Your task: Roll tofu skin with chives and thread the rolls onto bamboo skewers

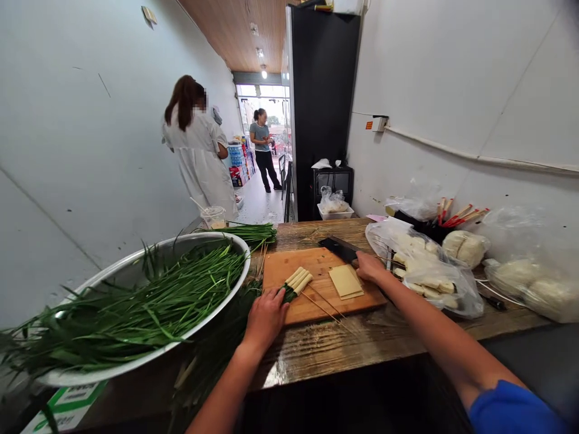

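On the wooden cutting board (277,265) lie several pale tofu-skin rolls (300,278) side by side, with green chives sticking out at their near end. My left hand (266,314) is closed over that green end, its fingertips partly hidden. Gripped in my right hand (367,266) is the handle of a cleaver (339,248); its dark blade lies over the far right part of the board. A small stack of flat yellowish tofu sheets (346,282) rests beside my right hand. Thin wooden skewers (326,302) cross the board's near edge, between the rolls and the sheets.
A large metal basin (246,259) heaped with chives (181,301) stands left. Plastic bags of pale food (420,265) and red-tipped sticks (456,214) line the right side. A plastic cup (213,217) stands behind the basin. Two people (201,157) are farther back.
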{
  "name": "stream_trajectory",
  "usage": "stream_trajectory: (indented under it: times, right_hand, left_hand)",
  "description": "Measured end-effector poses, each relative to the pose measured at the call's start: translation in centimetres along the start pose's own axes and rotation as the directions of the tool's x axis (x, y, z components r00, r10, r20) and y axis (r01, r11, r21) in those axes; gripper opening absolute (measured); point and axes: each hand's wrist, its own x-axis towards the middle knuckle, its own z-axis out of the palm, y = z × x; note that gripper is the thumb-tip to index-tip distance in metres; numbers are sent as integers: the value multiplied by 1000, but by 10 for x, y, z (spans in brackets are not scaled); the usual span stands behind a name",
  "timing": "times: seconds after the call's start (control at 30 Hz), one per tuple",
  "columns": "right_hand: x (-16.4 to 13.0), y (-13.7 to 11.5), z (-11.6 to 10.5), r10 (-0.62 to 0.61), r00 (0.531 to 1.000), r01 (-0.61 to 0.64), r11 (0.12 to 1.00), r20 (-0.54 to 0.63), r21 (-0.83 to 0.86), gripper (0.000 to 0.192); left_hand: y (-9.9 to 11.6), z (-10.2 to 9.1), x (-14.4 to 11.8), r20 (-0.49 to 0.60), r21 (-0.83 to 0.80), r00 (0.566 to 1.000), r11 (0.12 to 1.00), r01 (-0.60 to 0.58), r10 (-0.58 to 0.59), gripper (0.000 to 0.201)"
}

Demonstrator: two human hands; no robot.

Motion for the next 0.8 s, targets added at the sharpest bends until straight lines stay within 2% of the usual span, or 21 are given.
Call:
stream_trajectory:
  times: [0.13,0.2,0.27,0.33,0.4,0.5,0.6,0.67,0.8]
  right_hand:
    - [-8,-7,-8,40,993,-39,999,-108,7,42]
    - [-17,-13,-17,72,977,-56,995,-202,83,43]
    - [-30,-21,-31,79,957,-19,978,-280,209,41]
    - [-48,-33,-49,42,965,50,939,-258,341,36]
    - [-70,-49,-67,-49,990,100,903,-130,417,30]
    - [-104,-74,-84,-226,970,243,931,-93,273,22]
    - [-129,-93,-83,-335,938,339,940,-93,36,19]
    - [-139,-100,-76,-374,924,372,927,-73,-38,22]
    - [-142,-106,-64,-394,918,390,917,-41,-82,25]
  left_hand:
    - [-7,7,-3,-24,-63,997,996,-68,67,35]
    - [-9,13,-4,-27,-80,997,994,-80,78,35]
    - [-10,18,-4,-49,-86,997,994,-69,65,35]
    - [-10,22,-5,-71,-98,996,993,-65,58,35]
    - [-9,25,-5,-87,-122,994,990,-70,59,35]
    - [-8,28,-6,-101,-141,993,987,-78,64,31]
    - [-7,30,-7,-105,-130,992,988,-84,71,30]
    - [-6,31,-8,-110,-127,991,988,-84,70,31]
    - [-6,33,-8,-115,-140,992,987,-72,56,32]
